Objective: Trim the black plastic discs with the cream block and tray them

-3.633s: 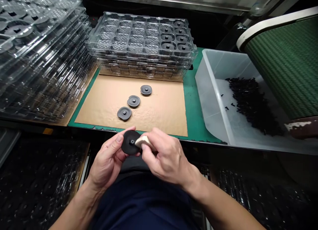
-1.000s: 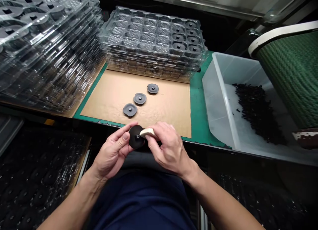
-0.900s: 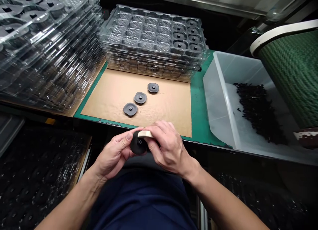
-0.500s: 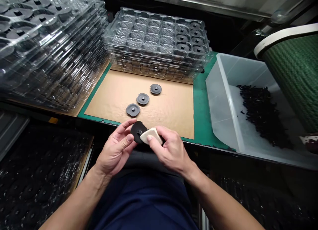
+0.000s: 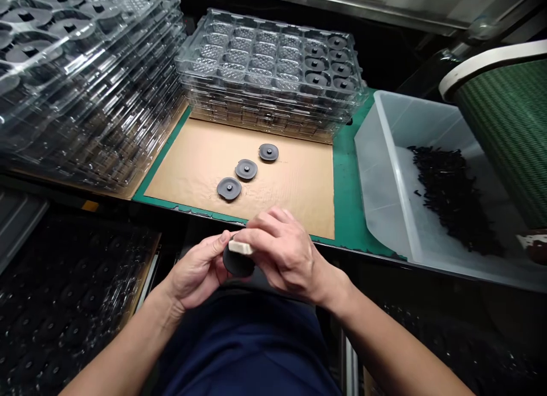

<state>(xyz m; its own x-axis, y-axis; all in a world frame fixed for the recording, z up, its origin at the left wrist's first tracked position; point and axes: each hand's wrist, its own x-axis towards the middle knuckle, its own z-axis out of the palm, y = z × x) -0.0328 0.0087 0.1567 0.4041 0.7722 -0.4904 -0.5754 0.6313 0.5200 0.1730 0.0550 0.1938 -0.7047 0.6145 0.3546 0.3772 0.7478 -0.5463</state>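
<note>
My left hand (image 5: 199, 270) grips a round black part (image 5: 237, 263) by its left edge, just in front of the table's near edge. Fingers of my right hand (image 5: 284, 253) are closed round a cream-coloured pad (image 5: 241, 247), which lies against the upper side of the part. Beyond my hands, three dark round parts rest in a slanting row on the brown cardboard (image 5: 299, 185): a near one (image 5: 229, 188), a middle one (image 5: 246, 169) and a far one (image 5: 268, 152).
Clear trays (image 5: 265, 60), partly filled with black parts, are stacked behind the cardboard. A taller tray stack (image 5: 98, 88) stands left. On the right are a translucent bin (image 5: 384, 174) of small black pieces and a green belt (image 5: 508, 122). Another filled tray (image 5: 72, 305) is lower left.
The held part has moved a little lower and been tilted. My right hand has turned over, with the pad now edge-on across the part's upper side.
</note>
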